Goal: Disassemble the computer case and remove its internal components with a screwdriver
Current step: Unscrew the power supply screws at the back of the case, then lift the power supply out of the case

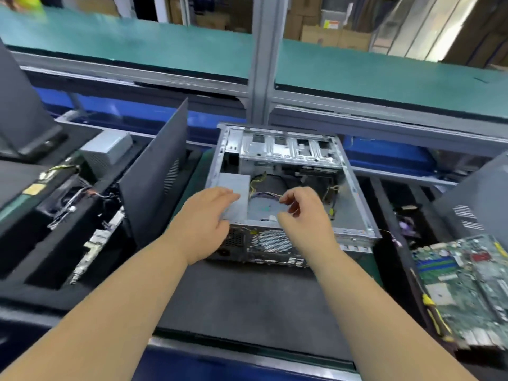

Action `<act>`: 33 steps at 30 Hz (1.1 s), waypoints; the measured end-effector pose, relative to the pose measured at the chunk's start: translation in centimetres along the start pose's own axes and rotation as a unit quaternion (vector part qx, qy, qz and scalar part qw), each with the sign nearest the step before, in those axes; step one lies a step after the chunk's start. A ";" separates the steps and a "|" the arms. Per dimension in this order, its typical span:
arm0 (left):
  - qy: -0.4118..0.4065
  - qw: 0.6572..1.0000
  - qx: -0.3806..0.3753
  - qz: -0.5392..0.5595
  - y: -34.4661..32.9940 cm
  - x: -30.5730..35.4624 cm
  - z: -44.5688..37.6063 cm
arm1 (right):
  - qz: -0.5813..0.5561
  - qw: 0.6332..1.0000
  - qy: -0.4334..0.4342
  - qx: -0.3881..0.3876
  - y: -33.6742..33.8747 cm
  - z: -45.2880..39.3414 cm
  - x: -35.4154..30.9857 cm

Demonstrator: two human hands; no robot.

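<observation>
Computer case (354,188): lid off, lying flat on dark tabletop (247,295), rear panel nearest the viewer; power supply (233,188) seated in case's near-left corner; cable bundle (265,194) strung across case interior, right of power supply; left hand (204,218) at case's near-left edge, fingers straight, resting on power supply; right hand (302,213) over case's near edge, fingers curled, pinching cable bundle; side panel (154,171) propped upright left of case; motherboard (464,287) lying right of case, apart from it.
</observation>
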State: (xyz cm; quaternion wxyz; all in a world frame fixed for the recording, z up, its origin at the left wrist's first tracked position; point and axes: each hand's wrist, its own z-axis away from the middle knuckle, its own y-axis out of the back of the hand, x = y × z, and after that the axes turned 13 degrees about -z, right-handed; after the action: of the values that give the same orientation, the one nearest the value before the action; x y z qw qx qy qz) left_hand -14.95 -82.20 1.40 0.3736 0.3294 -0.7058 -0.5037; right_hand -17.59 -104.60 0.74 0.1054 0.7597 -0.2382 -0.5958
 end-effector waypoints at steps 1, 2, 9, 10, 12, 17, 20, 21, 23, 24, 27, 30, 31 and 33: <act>-0.004 1.000 -0.023 -0.007 -0.1 -0.9 0.2 | 0.008 0.999 0.001 -0.034 -1.0 0.0 -0.5; -0.010 0.999 -0.044 -0.017 -0.3 -1.7 0.4 | 0.018 0.998 0.006 -0.068 -1.9 0.0 -1.0; -0.074 0.986 -0.090 -0.122 -2.3 -4.6 -0.1 | 0.338 0.919 0.040 -0.202 -6.0 -0.2 -1.2; -0.073 0.987 -0.088 -0.116 -2.5 -4.6 -0.2 | 0.365 0.909 0.042 -0.197 -6.3 -0.1 -1.0; -0.068 0.990 -0.076 -0.094 -2.9 -4.8 -0.1 | 0.392 0.900 0.045 -0.184 -6.7 0.1 -0.7; -0.084 0.993 -0.038 -0.069 -3.3 -4.8 0.5 | 0.395 0.904 0.026 -0.161 -7.1 0.4 -0.8; -0.082 0.995 -0.019 -0.046 -3.6 -4.7 0.6 | 0.404 0.902 0.019 -0.151 -7.4 0.5 -1.1; -0.082 0.996 -0.014 -0.041 -3.6 -4.7 0.7 | 0.406 0.902 0.018 -0.146 -7.5 0.6 -1.1; -0.084 0.996 -0.009 -0.038 -3.7 -4.7 0.8 | 0.409 0.902 0.017 -0.137 -7.7 0.7 -1.1; -0.086 0.996 -0.007 -0.038 -3.8 -4.7 0.8 | 0.411 0.902 0.016 -0.134 -7.8 0.7 -1.1; -0.089 0.995 -0.003 -0.037 -3.9 -4.8 0.8 | 0.411 0.902 0.013 -0.128 -7.8 0.7 -1.1; -0.092 0.995 0.002 -0.044 -4.2 -4.9 0.8 | 0.413 0.903 0.013 -0.120 -8.0 0.8 -1.2; -0.091 0.995 0.003 -0.045 -4.3 -4.9 0.8 | 0.415 0.902 0.012 -0.118 -8.0 0.8 -1.2; -0.084 0.995 0.005 -0.044 -4.5 -4.8 0.8 | 0.423 0.899 0.009 -0.112 -8.1 0.8 -1.1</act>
State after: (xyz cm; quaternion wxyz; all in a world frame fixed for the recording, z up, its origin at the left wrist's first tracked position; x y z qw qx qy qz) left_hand -12.81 -79.03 -3.98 0.2887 0.3181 -0.7221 -0.5422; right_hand -16.60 -96.95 -2.12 0.4342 0.5758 -0.4682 -0.5107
